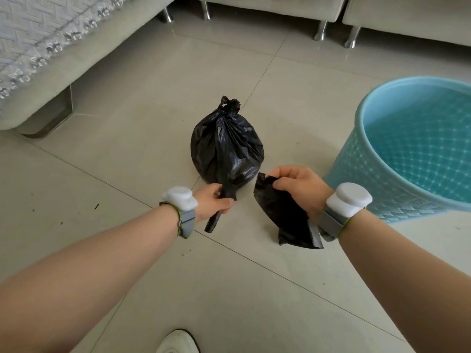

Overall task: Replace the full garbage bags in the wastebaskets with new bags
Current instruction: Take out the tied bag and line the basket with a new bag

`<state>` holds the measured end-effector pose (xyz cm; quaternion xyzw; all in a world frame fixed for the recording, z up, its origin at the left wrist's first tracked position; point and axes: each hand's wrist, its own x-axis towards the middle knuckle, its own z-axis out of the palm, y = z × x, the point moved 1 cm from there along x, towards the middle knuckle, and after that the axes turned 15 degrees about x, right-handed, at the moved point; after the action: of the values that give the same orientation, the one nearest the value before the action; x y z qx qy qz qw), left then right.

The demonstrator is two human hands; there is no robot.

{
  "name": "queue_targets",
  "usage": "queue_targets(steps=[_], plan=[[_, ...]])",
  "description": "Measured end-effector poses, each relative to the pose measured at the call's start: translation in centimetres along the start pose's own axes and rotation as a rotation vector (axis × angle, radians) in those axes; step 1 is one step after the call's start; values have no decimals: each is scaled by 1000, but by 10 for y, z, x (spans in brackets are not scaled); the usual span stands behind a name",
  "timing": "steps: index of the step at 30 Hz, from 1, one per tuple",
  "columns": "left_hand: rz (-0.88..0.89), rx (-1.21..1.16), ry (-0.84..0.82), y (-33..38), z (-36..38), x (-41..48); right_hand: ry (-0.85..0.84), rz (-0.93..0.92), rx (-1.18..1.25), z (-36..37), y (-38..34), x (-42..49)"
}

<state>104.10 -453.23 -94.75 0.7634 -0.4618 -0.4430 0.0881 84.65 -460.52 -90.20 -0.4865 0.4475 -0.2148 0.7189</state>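
Though both black: left hand [212, 201] around bag roll [214, 222], right hand [303, 189] around folded bag [285, 217].

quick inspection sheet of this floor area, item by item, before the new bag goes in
surface: pale tile floor, a few dark specks
job's things: tied full black bag stands on the floor; blue wastebasket right of it, no liner seen; folded black bag and thin black roll in the hands
clutter: nothing seen beyond the specks
hands: left hand grips the roll; right hand pinches the folded bag
cables: nothing seen
surroundings: sofas on metal legs, a white shoe at the bottom edge
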Motion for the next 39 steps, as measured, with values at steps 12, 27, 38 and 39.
queue_targets(steps=[12,27,38,39], plan=[[363,-327,-69,119,-12,-44,73,-274,188,-13,-51,-2],[359,-377,-225,215,-56,-56,158,-315,73,-95,-142,-35],[391,-705,14,285,-63,-55,49,-349,108,-128,-157,-64],[375,-649,-35,286,-58,-58,56,-377,143,-129,-160,-65]])
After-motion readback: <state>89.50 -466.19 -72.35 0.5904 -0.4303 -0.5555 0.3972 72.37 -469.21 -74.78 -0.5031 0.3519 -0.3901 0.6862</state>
